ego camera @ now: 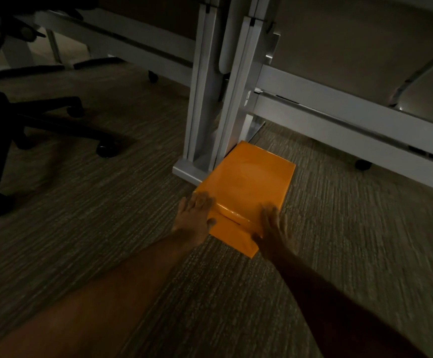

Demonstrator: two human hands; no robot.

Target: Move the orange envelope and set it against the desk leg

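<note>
Both hands, left hand (193,215) and right hand (272,226), grasp the near end of the orange envelope (246,187) in the middle of the frame. Its far corner touches the desk leg (202,104). Tip it up slowly so it leans, not slides.

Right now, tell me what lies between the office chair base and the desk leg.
Only bare carpet separates the chair base from the desk leg, as the head view shows.
</note>
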